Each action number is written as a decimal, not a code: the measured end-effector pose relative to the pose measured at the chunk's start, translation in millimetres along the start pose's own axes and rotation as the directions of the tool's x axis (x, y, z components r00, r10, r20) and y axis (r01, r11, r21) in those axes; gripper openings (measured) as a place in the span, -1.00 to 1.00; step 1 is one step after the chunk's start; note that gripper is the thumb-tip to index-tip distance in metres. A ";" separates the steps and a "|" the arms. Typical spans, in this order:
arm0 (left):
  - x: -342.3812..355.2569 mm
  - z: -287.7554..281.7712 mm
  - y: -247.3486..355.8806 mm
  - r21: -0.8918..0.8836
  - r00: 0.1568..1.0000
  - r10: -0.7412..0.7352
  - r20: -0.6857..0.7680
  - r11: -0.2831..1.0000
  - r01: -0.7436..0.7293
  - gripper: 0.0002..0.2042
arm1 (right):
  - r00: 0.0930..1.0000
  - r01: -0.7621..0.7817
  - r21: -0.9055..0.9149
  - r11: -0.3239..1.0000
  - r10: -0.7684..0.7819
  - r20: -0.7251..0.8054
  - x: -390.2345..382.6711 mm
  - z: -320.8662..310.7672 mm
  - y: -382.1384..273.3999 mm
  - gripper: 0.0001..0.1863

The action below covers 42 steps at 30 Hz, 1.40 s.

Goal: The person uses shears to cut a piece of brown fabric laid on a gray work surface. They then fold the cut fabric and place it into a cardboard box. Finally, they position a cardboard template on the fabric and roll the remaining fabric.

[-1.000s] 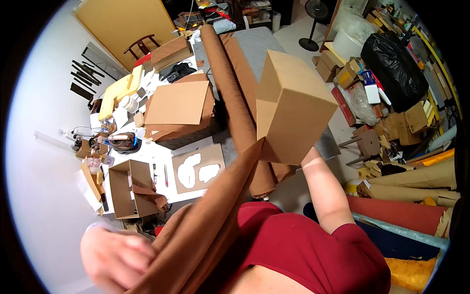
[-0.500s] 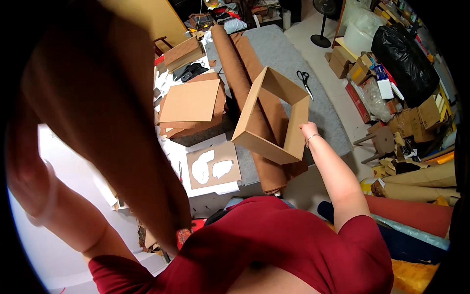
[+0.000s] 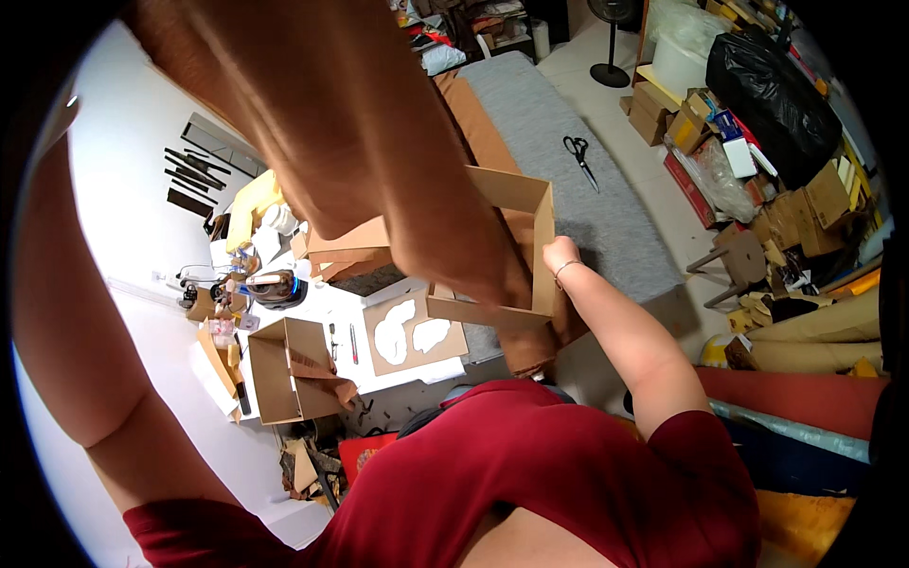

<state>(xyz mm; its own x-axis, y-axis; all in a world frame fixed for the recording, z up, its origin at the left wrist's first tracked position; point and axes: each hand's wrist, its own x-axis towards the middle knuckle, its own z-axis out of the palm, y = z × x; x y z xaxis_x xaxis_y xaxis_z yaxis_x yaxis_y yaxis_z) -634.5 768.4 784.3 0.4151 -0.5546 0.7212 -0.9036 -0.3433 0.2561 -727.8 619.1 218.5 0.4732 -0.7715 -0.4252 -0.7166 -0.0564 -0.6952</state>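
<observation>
The brown cloth point(image 3: 369, 142) hangs in a blurred fold from the upper edge of your view, down across the opening of the cardboard frame point(image 3: 543, 222); whether it dips inside or only passes in front, I cannot tell. Your right hand point(image 3: 561, 254) has its fingers closed on the frame's right wall; your left forearm point(image 3: 80, 284) rises to the dark rim and its hand is out of sight, so I cannot tell how those fingers stand. The cloth could snag on a frame corner and crease, or pull the frame askew, since I see only one wall gripped; the brown roll point(image 3: 527, 354) beneath could shift if the frame presses on it. Farther left, a low sweep of cloth could drag the card sheet with white patches point(image 3: 395, 333) or catch what looks like an iron point(image 3: 276, 288) on the white tabletop point(image 3: 318, 322); to the right, scissors point(image 3: 581, 161) on the grey tabletop point(image 3: 530, 90) could nick cloth dropped there. The open cardboard box point(image 3: 274, 405) holds a brown strip point(image 3: 327, 381) that spills over its side; the white tub point(image 3: 280, 219) hides its contents; clear plastic point(image 3: 680, 33) tops the white bin point(image 3: 680, 78) by the wall.
</observation>
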 end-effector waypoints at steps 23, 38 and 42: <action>-2.6 169.7 17.0 -0.850 0.852 -0.056 0.521 0.055 0.524 -0.79 | 0.990 0.109 0.181 0.977 -0.122 0.065 -17.8 -90.8 60.4 -0.61; -10.9 182.2 -134.0 -0.871 0.664 -0.667 0.337 0.048 0.489 -0.76 | 0.997 -0.025 -0.166 0.986 0.011 -0.082 -15.5 -121.3 75.4 -0.69; -21.8 177.1 -80.1 -0.845 0.723 -0.573 0.385 0.097 0.527 -0.79 | 0.982 0.175 -0.298 0.938 -0.188 -0.015 -14.4 -98.3 63.7 -0.70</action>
<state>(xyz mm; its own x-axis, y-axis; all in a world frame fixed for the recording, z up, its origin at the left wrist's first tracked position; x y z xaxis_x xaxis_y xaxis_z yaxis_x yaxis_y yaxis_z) -552.5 673.8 634.1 0.8590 -0.4961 0.1265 0.0422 0.3150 0.9482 -830.6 564.4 237.3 0.5921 -0.7563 -0.2781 -0.7420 -0.3771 -0.5543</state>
